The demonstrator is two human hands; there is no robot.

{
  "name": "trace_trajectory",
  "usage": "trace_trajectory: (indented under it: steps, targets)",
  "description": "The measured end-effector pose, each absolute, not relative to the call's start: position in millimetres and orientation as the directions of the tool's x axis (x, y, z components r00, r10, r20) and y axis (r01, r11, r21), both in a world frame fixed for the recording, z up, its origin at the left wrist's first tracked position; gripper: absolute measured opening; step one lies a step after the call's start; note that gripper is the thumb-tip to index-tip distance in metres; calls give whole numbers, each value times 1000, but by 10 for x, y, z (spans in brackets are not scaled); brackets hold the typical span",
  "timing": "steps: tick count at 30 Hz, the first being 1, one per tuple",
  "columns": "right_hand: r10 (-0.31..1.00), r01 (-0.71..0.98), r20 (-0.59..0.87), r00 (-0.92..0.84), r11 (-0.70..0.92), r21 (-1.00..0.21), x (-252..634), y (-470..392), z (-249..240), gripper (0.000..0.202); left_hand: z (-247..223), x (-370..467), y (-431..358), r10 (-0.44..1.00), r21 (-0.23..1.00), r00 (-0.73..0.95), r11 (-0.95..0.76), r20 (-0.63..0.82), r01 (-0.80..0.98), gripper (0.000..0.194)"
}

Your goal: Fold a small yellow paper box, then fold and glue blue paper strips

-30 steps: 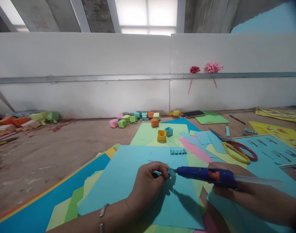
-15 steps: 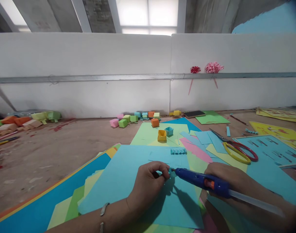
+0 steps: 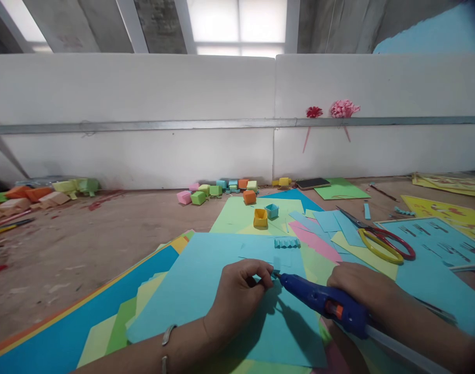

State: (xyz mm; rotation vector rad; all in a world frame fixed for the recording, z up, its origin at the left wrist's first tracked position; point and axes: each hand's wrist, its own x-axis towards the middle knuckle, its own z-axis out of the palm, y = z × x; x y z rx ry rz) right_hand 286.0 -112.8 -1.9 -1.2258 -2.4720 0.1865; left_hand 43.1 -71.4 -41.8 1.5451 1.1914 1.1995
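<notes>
My left hand (image 3: 243,288) is pinched closed on a small blue paper piece (image 3: 275,274), mostly hidden by the fingertips. In my right hand (image 3: 362,288) is a dark blue hot glue gun (image 3: 319,296), with a pale glue stick (image 3: 401,348) running out of its back. The nozzle points left and meets the paper piece at my left fingertips. Beneath both lies a light blue paper sheet (image 3: 190,291). A zigzag-folded blue paper strip (image 3: 287,243) rests on that sheet, beyond my left hand.
Scissors (image 3: 385,241) with red and yellow handles lie to the right among paper scraps. Small open paper boxes, yellow (image 3: 260,218) and blue (image 3: 272,211), stand ahead. Colourful paper cubes (image 3: 198,198) line the white wall, near a phone (image 3: 313,183). Pencils (image 3: 11,227) lie at left.
The glue gun has tilted, its rear end dropping lower while the nozzle stays by my left fingertips. My left hand has hardly moved.
</notes>
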Motion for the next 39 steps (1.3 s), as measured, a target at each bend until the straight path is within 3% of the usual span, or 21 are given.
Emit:
trace_trajectory:
  steps: [4,11,39]
  targets:
    - [824,762,165,-542,565,-318,2868,-1132,-77,14,-404,434,-722,966,946,100,-253,237,201,29]
    - [827,757,153,-540,557,-342,2866,-1143,-51,8,-413,430,-719,960,937,106,-278,260,212,31]
    - [846,757,115,-521,520,-396,2944,-1108,-118,17,-463,411,-712,943,913,142,-328,300,243,34]
